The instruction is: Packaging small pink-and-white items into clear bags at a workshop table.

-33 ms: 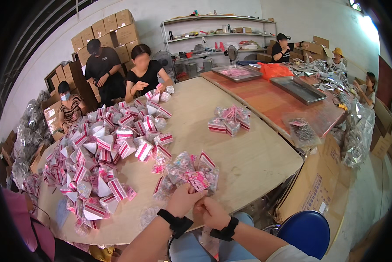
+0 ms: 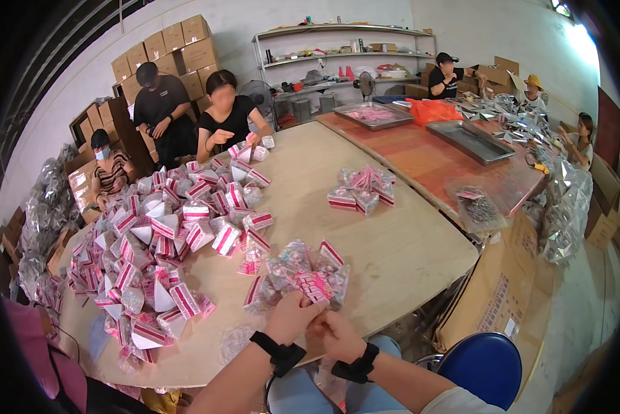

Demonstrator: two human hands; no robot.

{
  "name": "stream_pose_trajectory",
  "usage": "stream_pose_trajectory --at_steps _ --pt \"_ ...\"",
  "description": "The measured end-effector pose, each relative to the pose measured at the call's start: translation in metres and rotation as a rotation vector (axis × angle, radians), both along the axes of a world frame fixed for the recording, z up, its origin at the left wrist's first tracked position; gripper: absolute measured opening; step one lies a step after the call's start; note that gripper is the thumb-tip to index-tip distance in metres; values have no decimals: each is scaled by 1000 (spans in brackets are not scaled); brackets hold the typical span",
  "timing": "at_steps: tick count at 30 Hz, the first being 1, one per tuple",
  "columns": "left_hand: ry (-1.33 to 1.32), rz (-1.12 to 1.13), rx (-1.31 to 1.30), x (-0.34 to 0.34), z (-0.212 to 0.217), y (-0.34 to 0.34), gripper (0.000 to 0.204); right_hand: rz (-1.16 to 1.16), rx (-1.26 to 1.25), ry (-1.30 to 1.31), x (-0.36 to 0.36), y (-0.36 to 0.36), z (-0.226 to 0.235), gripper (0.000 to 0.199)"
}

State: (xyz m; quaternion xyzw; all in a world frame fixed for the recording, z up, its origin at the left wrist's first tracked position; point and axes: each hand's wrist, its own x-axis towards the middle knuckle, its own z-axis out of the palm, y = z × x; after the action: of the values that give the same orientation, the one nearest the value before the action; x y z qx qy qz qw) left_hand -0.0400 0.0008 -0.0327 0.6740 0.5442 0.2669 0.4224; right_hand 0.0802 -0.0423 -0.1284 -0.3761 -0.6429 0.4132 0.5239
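Observation:
At the near edge of the table, my left hand (image 2: 291,319) is closed on the pink top ends of a bunch of clear packets (image 2: 282,269). The packets fan out beyond my fingers, with white and pink striped sides and shiny contents. Right beside it, touching or almost touching, my right hand (image 2: 339,337) has its fingers pinched together. What they hold, if anything, is too small to make out. Dark bands circle both wrists. A single striped packet (image 2: 255,245) lies just left of the bunch, near a large heap of similar packets (image 2: 165,228).
Another gathered bunch of packets (image 2: 362,192) sits farther back on the pale wooden table (image 2: 296,165). A clear bag of dark small pieces (image 2: 477,207) and metal trays (image 2: 470,141) are on the reddish table. A blue stool (image 2: 481,369) stands near my right. Co-workers sit around.

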Motion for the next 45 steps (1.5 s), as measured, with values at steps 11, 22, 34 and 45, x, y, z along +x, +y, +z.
stream_pose_trajectory --at_steps 11,22,34,45 --pt "-144 -84 -16 2 -31 4 18 79 -315 694 13 12 -8 9" --pt "-33 -171 246 -7 -36 0 15 64 -316 618 8 13 1 11" --pt "203 -122 534 -15 10 3 14 36 -319 397 1 7 8 15" --pt "183 -205 529 -10 53 15 16 -600 592 -303 10 27 101 23"
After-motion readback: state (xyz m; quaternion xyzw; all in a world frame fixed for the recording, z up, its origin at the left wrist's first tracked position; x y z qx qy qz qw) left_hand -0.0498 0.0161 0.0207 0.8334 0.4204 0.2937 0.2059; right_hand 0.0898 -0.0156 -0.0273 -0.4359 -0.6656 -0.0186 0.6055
